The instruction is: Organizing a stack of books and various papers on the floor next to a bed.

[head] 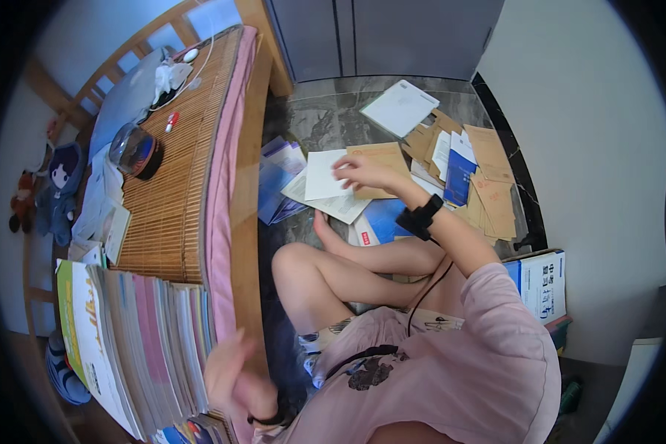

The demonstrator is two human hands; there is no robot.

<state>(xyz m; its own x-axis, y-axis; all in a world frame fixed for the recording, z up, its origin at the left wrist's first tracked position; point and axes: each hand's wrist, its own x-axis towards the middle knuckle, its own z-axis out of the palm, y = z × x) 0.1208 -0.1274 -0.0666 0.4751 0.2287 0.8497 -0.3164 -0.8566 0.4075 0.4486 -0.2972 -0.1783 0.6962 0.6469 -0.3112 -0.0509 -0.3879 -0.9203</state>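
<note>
My right hand [361, 173], with a black band on its wrist, is over a blank white sheet [322, 177] and a brown paper envelope [386, 155] on the floor; its fingers are apart, and whether they touch the paper is unclear. Beneath the white sheet lies a printed sheet [352, 208]. My left hand [233, 369] is blurred beside the pink-edged bed, close to a row of books and papers [155, 333]; I see nothing in it. More brown envelopes [488, 152] and a blue booklet [459, 172] are spread at the right.
A white tablet-shaped item [400, 108] lies near the grey door [410, 39]. The bed's bamboo mat [183, 183] holds a clear-domed container [136, 150] and a small red-and-white item [171, 121]. Purple-blue plastic folders [277, 183] lie beside the bed. A box of books [544, 286] stands by the wall.
</note>
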